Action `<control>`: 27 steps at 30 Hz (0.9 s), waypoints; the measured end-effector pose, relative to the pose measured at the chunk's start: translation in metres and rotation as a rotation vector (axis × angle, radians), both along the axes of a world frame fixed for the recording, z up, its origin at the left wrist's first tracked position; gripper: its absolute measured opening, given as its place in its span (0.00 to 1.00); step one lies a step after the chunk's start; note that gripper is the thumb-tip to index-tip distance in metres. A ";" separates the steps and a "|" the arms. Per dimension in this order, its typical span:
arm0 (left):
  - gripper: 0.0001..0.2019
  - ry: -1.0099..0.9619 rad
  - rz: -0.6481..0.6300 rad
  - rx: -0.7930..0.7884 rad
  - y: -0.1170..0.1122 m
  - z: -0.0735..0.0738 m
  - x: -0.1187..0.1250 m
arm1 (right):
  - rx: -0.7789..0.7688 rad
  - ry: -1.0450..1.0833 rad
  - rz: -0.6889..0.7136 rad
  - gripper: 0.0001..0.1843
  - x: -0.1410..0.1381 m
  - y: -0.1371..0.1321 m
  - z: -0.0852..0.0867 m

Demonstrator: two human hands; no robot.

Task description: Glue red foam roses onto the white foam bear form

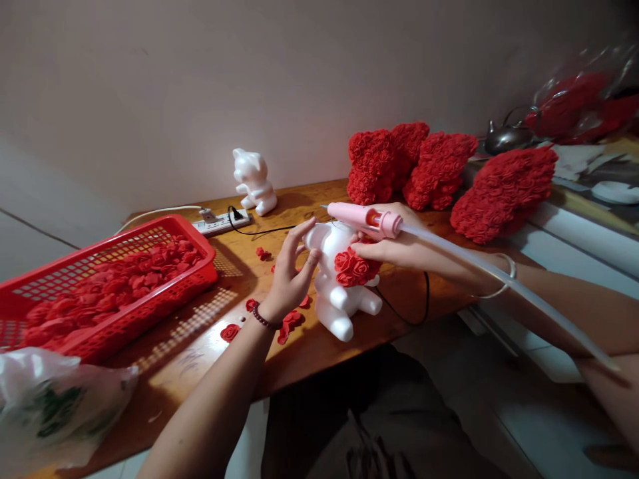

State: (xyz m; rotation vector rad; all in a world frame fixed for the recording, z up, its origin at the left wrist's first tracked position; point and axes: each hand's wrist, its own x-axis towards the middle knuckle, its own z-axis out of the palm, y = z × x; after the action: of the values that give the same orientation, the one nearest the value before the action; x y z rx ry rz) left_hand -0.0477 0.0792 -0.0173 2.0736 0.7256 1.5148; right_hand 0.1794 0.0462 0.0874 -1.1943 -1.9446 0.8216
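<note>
A white bear figure (335,307) sits at the table's front edge, with a cluster of red foam roses (353,267) on one side of its head. My left hand (292,273) grips the bear's head, thumb and fingers around the ear area. In my right hand (394,243) is a pink glue gun (357,218), lying across the top of the head with its nozzle pointing left. A long translucent glue stick (479,263) runs out of its back, over my wrist. My right thumb rests by the rose cluster. Loose red roses (230,332) lie near my left wrist.
A red plastic basket (192,234) full of red roses stands left, behind a plastic bag (60,406). Further back are a power strip (219,225) and another white bear (253,179). Several rose-covered bears (439,169) stand at the right, near a metal kettle (506,138).
</note>
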 end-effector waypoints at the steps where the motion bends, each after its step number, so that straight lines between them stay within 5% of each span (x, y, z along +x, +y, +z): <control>1: 0.24 0.000 0.000 0.002 0.000 0.000 0.000 | 0.001 -0.026 -0.013 0.07 0.000 0.000 0.001; 14: 0.24 -0.001 0.001 -0.005 -0.002 0.003 0.001 | 0.196 -0.077 -0.084 0.10 0.002 0.006 -0.018; 27: 0.24 0.026 0.008 0.008 -0.006 0.004 0.003 | 0.221 -0.151 -0.091 0.09 0.003 -0.001 -0.011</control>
State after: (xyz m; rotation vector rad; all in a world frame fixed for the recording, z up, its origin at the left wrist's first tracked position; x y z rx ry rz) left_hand -0.0447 0.0735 -0.0129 2.1020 0.7400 1.5000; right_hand 0.1825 0.0449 0.0768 -1.2296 -2.0244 0.4666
